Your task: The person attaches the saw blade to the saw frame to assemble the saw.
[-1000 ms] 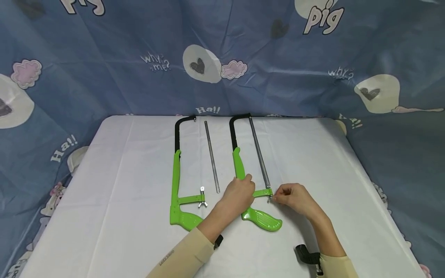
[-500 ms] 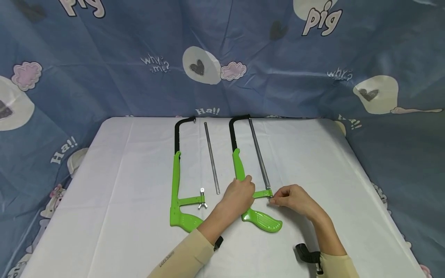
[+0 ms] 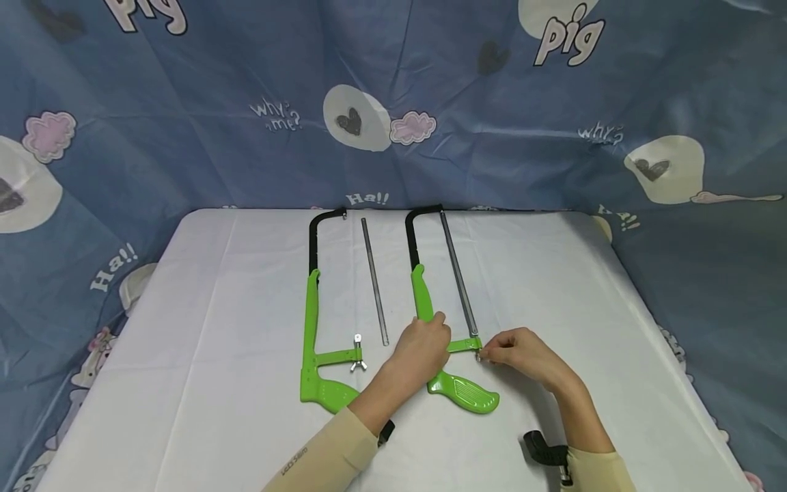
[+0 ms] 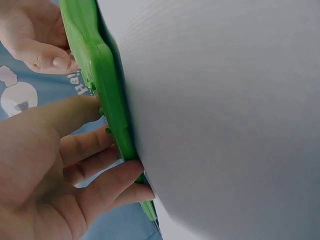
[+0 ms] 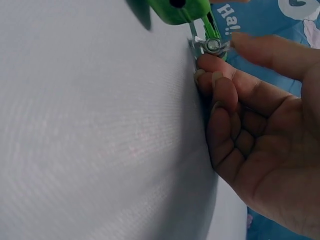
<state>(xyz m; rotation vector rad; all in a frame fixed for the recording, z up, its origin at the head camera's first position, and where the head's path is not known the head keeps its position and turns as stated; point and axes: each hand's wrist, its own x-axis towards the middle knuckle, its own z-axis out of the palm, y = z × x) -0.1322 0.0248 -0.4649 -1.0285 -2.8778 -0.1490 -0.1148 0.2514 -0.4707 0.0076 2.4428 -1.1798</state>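
Observation:
Two green-and-black hacksaws lie on the white table. My left hand (image 3: 424, 345) grips the right hacksaw (image 3: 421, 294) by its green frame, just above the handle; in the left wrist view, thumb and fingers sit along the green frame (image 4: 111, 90). A grey blade (image 3: 458, 273) runs from this saw's black front arm to its short green crosspiece (image 3: 464, 344). At the crosspiece's outer end my right hand (image 3: 522, 352) pinches a silver wing nut (image 5: 213, 46) between thumb and index finger. The other right fingers are curled in beside the cloth.
The left hacksaw (image 3: 311, 321) has no blade fitted, and its wing nut (image 3: 358, 364) hangs off the crosspiece. A loose blade (image 3: 375, 280) lies between the saws. A blue patterned cloth (image 3: 393, 68) hangs behind the table (image 3: 203, 355).
My right fingers shift slightly at the wing nut, closing over it and then easing back a little. The left hand and both saws stay put.

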